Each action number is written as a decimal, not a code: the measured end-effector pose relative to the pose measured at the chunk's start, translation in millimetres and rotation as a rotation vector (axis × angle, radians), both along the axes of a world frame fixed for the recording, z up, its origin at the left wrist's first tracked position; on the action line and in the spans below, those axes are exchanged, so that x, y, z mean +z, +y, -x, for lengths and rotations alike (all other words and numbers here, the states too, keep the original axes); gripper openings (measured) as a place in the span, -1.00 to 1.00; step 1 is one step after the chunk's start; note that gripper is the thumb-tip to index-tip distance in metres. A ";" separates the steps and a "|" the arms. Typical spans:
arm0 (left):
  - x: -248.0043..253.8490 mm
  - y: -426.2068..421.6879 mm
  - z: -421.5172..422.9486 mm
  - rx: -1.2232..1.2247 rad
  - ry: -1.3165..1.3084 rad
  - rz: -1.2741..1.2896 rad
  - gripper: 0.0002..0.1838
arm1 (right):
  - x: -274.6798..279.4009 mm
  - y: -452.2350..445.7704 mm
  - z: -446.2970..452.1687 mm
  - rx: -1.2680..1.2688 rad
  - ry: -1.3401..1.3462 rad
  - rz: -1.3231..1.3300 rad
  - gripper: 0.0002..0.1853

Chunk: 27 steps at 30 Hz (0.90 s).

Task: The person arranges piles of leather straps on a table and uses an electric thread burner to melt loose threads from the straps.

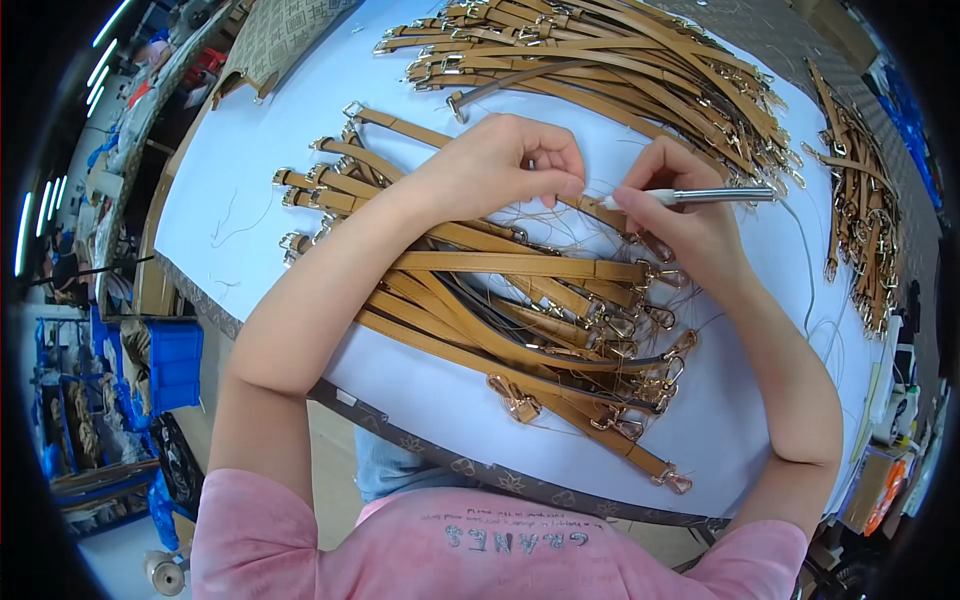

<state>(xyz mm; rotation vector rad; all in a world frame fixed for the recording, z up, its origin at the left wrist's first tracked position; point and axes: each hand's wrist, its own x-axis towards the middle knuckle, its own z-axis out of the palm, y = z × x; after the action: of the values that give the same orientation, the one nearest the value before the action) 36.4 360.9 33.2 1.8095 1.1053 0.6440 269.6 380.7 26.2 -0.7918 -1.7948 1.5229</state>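
My right hand [690, 205] is closed round a pen-shaped tool [715, 195] with a white front and a silver barrel; a thin grey cord runs from its back end. The tip points left, over the end of a tan leather strap [590, 207]. Just left of the tip, my left hand [535, 165] is closed in a pinch above the same strap, close to fine loose threads [520, 215]. What lies between its fingertips is too small to make out. Below both hands lies a pile of tan straps [530, 265] with metal buckles and snap hooks [660, 375].
A larger heap of tan straps [610, 60] lies at the far side of the white-covered table [240, 190]. Another bundle of straps [860, 200] is at the right. A patterned sheet [285, 40] sits at the upper left, and a blue crate [175, 365] stands beyond the left edge.
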 end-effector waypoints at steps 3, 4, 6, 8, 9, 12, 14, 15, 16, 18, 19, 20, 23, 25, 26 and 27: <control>1.5 0.1 -0.5 0.010 -0.001 0.046 -0.87 | -5.6 -0.6 1.1 0.005 -0.048 -0.078 -0.82; 1.3 0.4 -1.0 0.008 0.001 0.047 -0.87 | -6.7 -0.5 1.0 0.007 -0.075 -0.119 -0.83; 0.5 0.8 -1.5 0.012 -0.006 0.053 -0.87 | -7.1 -0.5 1.8 0.003 -0.076 -0.114 -0.82; 0.2 1.2 -1.4 0.014 -0.009 0.057 -0.87 | -6.9 -0.8 3.0 0.001 -0.080 -0.107 -0.81; 0.0 1.5 -1.2 0.009 -0.005 0.057 -0.87 | -6.2 -1.2 3.4 0.001 -0.080 -0.106 -0.81; -0.1 1.9 -0.6 -0.002 0.001 0.055 -0.86 | -3.1 -2.4 3.8 -0.003 -0.105 -0.102 -0.82; 0.3 2.0 -0.4 0.000 -0.004 0.069 -0.86 | -3.3 -2.7 3.9 -0.008 -0.116 -0.103 -0.82; 0.2 2.3 -0.5 -0.001 -0.007 0.076 -0.86 | -3.4 -2.6 3.7 -0.012 -0.126 -0.104 -0.82; -0.5 2.5 -0.6 -0.003 -0.007 0.077 -0.86 | -3.6 -2.6 3.5 -0.016 -0.136 -0.105 -0.82; -3.2 3.3 0.0 0.003 -0.025 0.060 -0.87 | -5.2 -2.1 3.6 -0.017 -0.128 -0.104 -0.82; -3.7 3.6 0.4 0.006 -0.035 0.051 -0.87 | -6.1 -1.8 3.6 -0.016 -0.120 -0.104 -0.82; -2.3 3.7 1.3 0.005 -0.035 0.052 -0.87 | -6.6 -1.8 3.5 -0.015 -0.113 -0.103 -0.82; 6.3 3.2 6.0 -0.016 0.153 -0.111 -0.87 | -2.5 -2.1 2.6 -0.002 -0.037 -0.043 -0.84; 7.7 3.9 8.5 -0.068 0.217 -0.269 -0.86 | -0.9 -0.7 1.8 0.006 0.003 -0.014 -0.85; 8.1 4.0 9.7 -0.120 0.278 -0.424 -0.84 | -0.7 1.4 1.1 -0.025 0.089 0.027 -0.87; 7.9 3.9 10.6 -0.171 0.339 -0.578 -0.83 | -0.6 3.6 0.4 -0.055 0.174 0.068 -0.90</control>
<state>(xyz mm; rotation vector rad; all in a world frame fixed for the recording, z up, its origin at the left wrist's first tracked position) 25.8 364.8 41.1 2.5551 1.0257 0.6064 269.2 384.3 25.7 -0.7122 -1.5900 1.5733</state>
